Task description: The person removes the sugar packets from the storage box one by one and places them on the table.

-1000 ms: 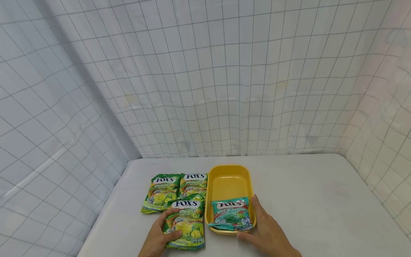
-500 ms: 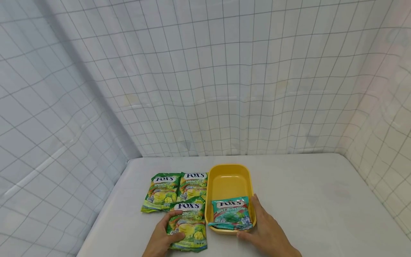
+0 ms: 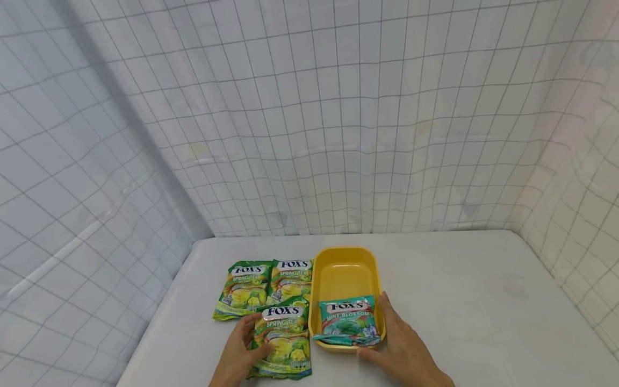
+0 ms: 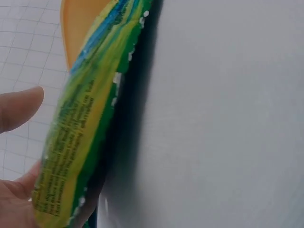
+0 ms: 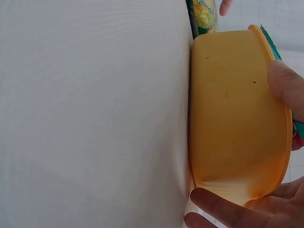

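My left hand (image 3: 240, 344) is at the left edge of the front green Spring Tea candy bag (image 3: 282, 339). In the left wrist view its thumb stands apart from the bag (image 4: 78, 137), with the fingers partly hidden behind the bag's lower end. My right hand (image 3: 403, 346) holds the near right corner of a yellow tray (image 3: 344, 282), thumb at the rim and fingers along the side. A teal Mint Blossom candy bag (image 3: 349, 322) lies in the near half of the tray.
Two more green Spring Tea bags, one at the left (image 3: 243, 290) and one beside the tray (image 3: 291, 279), lie behind the front bag. The white table (image 3: 459, 301) meets a gridded white curtain (image 3: 338, 134) at the back and sides.
The front Spring Tea bag has shifted slightly right, closer to the tray. My left fingers have drawn back from its face to its left edge. The right hand and tray stay put.
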The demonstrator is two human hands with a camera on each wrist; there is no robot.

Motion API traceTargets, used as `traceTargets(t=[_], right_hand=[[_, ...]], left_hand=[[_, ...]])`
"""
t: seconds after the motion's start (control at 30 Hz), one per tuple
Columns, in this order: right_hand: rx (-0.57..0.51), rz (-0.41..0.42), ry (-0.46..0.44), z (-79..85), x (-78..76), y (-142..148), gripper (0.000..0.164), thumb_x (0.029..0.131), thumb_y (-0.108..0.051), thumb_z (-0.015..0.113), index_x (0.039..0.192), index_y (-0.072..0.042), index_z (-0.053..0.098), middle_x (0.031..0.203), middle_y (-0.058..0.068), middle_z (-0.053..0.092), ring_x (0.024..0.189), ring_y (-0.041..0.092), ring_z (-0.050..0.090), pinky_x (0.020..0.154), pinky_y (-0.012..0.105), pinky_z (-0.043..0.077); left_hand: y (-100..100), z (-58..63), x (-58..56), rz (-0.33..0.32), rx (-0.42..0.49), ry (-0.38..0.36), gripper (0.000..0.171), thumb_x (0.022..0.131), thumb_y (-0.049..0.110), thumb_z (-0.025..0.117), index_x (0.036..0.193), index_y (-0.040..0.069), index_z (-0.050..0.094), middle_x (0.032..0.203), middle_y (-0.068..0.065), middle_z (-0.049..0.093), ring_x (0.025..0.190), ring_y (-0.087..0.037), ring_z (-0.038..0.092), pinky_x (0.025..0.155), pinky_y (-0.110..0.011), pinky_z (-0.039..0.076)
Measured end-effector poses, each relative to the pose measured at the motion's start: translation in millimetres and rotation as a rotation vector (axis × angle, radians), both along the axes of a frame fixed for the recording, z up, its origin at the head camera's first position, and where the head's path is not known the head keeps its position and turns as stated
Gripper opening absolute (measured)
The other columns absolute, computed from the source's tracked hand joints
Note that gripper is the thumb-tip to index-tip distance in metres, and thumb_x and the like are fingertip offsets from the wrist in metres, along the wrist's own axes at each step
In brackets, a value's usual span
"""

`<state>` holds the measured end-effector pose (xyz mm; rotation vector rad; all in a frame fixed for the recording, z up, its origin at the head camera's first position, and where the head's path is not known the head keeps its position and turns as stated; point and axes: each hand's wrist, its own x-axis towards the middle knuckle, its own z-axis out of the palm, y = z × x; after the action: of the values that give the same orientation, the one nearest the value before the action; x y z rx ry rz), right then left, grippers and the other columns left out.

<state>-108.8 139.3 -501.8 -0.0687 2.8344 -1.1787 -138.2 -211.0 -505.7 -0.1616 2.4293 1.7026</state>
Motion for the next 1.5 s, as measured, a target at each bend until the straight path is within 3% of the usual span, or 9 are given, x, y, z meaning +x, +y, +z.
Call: traceTargets(t=[0.2,0.5,0.77,1.03,1.5], right_hand=[[0.004,-0.001,-0.008,1.3,-0.5,0.0,0.134,0.067,-0.069,0.083,0.164,-0.01,0.013,0.163,0.02,0.03,0.14,0.043,0.042,0.11,0.06,0.037],[0.0,0.0,-0.019,1.2,-1.1,1.1,0.135,0.066,-0.069,0.084,0.164,-0.009,0.012,0.163,0.021,0.028,0.141,0.044,0.04,0.11,0.061,0.037],[-0.001,0.002,-0.006,-0.9,-1.9,1.5,0.135,0.066,-0.069,0.084,0.164,-0.009,0.013,0.162,0.022,0.03,0.14,0.044,0.041,0.109,0.061,0.037],[-0.012,0.004,-0.015,-1.0,-1.3,1.3,0.134,0.066,-0.069,0.084,0.164,-0.01,0.014,0.163,0.021,0.028,0.14,0.044,0.041,0.109,0.062,0.037],[-0.004,0.006,0.0,-1.7,-0.4,0.3,0.133,0.067,-0.066,0.085,0.164,-0.009,0.014,0.162,0.022,0.03,0.139,0.045,0.042,0.108,0.062,0.038]], left_hand=[[-0.8,6.4,-0.4,0.024,0.023,-0.037,0.082,0.09,0.022,0.081,0.148,-0.007,0.032,0.147,-0.038,0.039,0.134,-0.053,0.043,0.103,-0.056,0.046],[1.1,18.8,-0.2,0.067,-0.086,-0.008,0.086,0.089,0.033,0.081,0.147,-0.01,0.033,0.147,-0.033,0.041,0.133,-0.051,0.042,0.109,-0.058,0.039],[10.0,29.6,-1.7,0.081,0.015,0.03,0.079,0.092,0.022,0.078,0.149,-0.007,0.031,0.148,-0.03,0.041,0.135,-0.048,0.041,0.112,-0.059,0.034],[24.7,35.8,-0.9,0.043,0.097,0.071,0.075,0.098,0.025,0.072,0.152,-0.002,0.028,0.151,-0.027,0.038,0.137,-0.045,0.041,0.112,-0.058,0.036],[54.0,45.2,-5.4,-0.074,0.194,0.101,0.079,0.097,0.031,0.073,0.153,0.002,0.025,0.154,-0.024,0.035,0.139,-0.042,0.042,0.113,-0.055,0.036]])
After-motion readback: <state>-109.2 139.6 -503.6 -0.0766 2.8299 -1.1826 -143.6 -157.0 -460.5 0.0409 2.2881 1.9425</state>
